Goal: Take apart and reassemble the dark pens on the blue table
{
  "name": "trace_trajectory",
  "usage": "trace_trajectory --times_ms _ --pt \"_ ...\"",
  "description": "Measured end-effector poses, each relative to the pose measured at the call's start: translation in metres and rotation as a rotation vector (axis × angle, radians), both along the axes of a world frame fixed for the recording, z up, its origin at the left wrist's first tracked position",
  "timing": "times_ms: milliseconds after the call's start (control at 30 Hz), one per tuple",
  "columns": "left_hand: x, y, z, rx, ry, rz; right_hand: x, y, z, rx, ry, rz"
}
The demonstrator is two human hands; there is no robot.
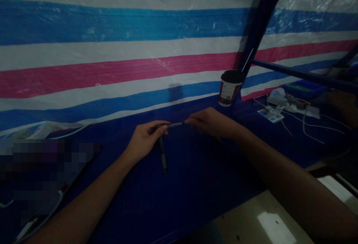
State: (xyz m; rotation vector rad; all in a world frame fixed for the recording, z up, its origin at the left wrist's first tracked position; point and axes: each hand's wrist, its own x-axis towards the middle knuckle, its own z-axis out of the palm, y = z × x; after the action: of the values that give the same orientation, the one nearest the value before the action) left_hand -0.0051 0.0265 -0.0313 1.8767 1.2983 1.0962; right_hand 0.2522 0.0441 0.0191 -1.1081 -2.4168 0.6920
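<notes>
A slim pen (176, 124) with a clear, shiny middle and a dark end stretches level between my two hands, just above the dark blue tabletop. My left hand (147, 135) pinches its left end between thumb and fingers. At its right end, the fingertips of my right hand (208, 122) close around the dark tip. Both ends are partly hidden by the fingers. A second, dark pen (163, 158) lies on the table just below my left fingers, pointing toward me. Something small and dark shows under my right hand, too dim to name.
A lidded paper cup (230, 87) stands behind my right hand by a blue metal post (256, 24). White cables and packets (282, 104) lie at right, near another person's arm (345, 104). A striped sheet (125, 24) hangs behind. A blurred-out dark object (50, 177) occupies the left.
</notes>
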Motion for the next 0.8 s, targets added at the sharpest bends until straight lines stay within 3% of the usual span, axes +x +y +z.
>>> trace_trajectory --times_ms 200,333,433,533,667,800 --pt "0.0 -0.006 0.016 0.082 -0.022 -0.005 -0.001 0.004 -0.005 -0.342 0.122 -0.001" --pt "0.006 -0.011 0.02 0.059 -0.153 0.001 0.005 0.003 -0.004 -0.532 0.118 0.21" --pt "0.015 -0.013 0.017 -0.104 -0.323 -0.068 0.005 0.001 -0.003 -0.513 0.157 0.329" --pt "0.025 -0.015 0.012 -0.245 -0.379 -0.114 -0.001 -0.001 -0.008 -0.47 0.309 0.275" --pt "0.037 -0.02 0.008 -0.268 -0.412 -0.113 -0.011 -0.004 -0.021 -0.437 0.349 0.305" --pt "0.042 -0.022 0.009 -0.275 -0.46 -0.068 -0.016 -0.005 -0.027 -0.301 0.421 0.308"
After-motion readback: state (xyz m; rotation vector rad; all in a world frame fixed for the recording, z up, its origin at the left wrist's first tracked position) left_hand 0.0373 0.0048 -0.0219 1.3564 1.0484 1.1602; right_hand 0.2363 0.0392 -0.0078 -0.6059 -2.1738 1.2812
